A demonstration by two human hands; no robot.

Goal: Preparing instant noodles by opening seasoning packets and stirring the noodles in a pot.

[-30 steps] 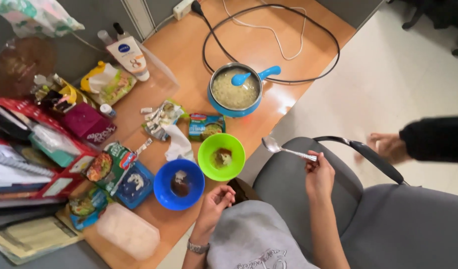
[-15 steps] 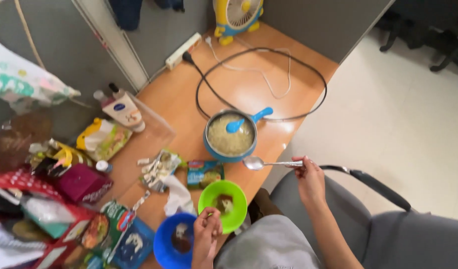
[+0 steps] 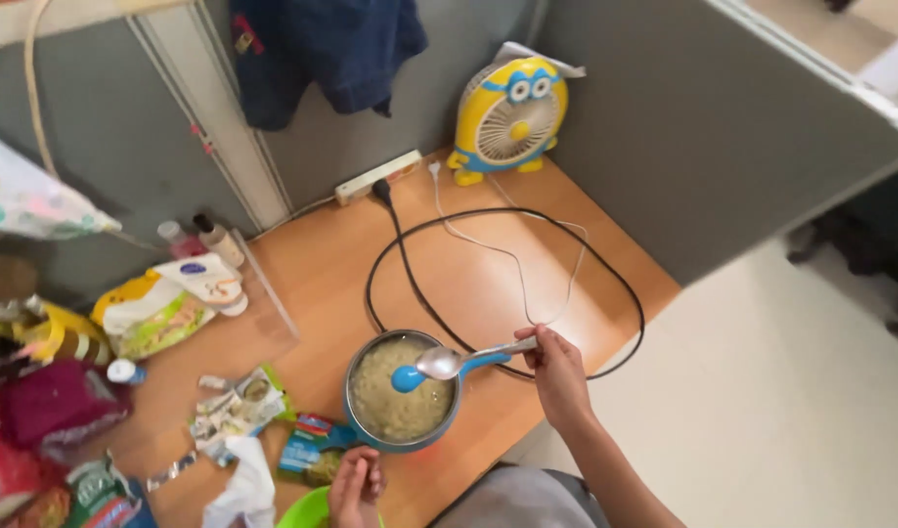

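Note:
My right hand [image 3: 558,374] holds a metal spoon [image 3: 447,363] by its handle, the bowl of the spoon hovering over a blue electric pot [image 3: 401,391] full of pale noodles. A blue plastic ladle [image 3: 407,378] rests in the pot. My left hand [image 3: 357,484] is at the bottom edge, fingers curled on the rim of a green bowl [image 3: 307,510], most of which is cut off by the frame.
A black power cord [image 3: 507,284] loops over the wooden desk [image 3: 322,284] from a white power strip [image 3: 378,177]. A yellow desk fan [image 3: 508,112] stands at the back. Opened seasoning packets [image 3: 236,406], a white tissue [image 3: 244,486] and bottles [image 3: 214,235] clutter the left.
The view tilted up toward the desk's back. My right hand carried the spoon left, over the pot. The blue bowl dropped out of view and the green bowl is nearly gone.

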